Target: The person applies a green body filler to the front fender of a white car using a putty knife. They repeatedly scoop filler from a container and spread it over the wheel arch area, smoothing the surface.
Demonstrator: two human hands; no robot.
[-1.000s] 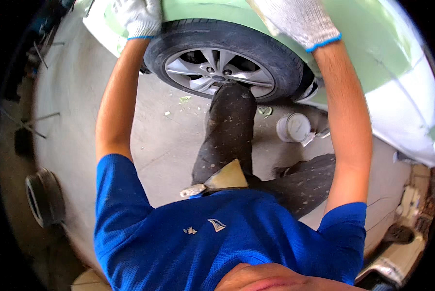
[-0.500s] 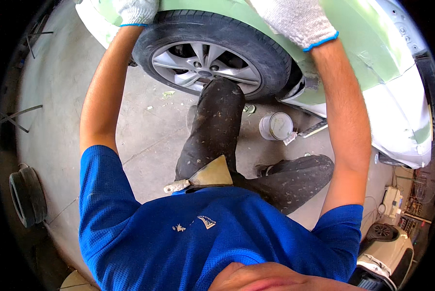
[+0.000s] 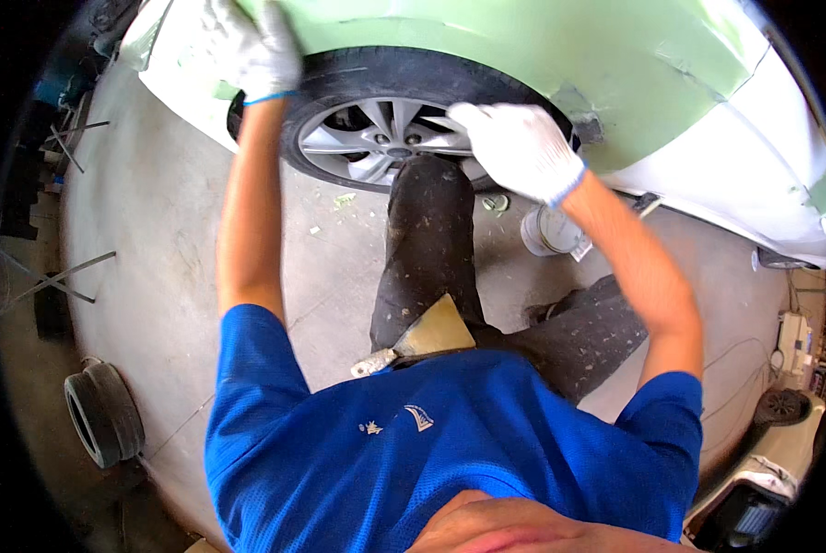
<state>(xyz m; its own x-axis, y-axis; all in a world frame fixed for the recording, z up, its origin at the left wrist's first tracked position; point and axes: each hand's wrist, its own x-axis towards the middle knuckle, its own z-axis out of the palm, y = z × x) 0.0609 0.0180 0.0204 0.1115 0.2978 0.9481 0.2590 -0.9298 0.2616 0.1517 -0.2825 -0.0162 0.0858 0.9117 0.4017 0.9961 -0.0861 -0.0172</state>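
Observation:
Both my hands wear white knit gloves with blue cuffs. My left hand (image 3: 254, 51), slightly blurred, is at the pale green car fender (image 3: 413, 20) by the wheel arch's left side, its fingers stretched out and apart. In front of the upper right of the tire (image 3: 330, 83), my right hand (image 3: 523, 152) has its fingers drawn together, pointing left; whatever they may hold is hidden. The silver alloy wheel rim (image 3: 397, 152) sits behind my bent knee. A putty scraper (image 3: 436, 329) with a triangular yellowish blade and crusted handle lies against my waist.
A pale round can (image 3: 549, 230) stands on the floor beside my right forearm. Green flakes (image 3: 343, 200) and scraps lie under the wheel. Stacked tires (image 3: 104, 415) and metal stands (image 3: 53, 276) are at left. Another car (image 3: 767, 470) is at lower right.
My right hand has come off the fender, moving down and left to before the tire. The left hand's fingers show more fully at the fender. My view has shifted slightly.

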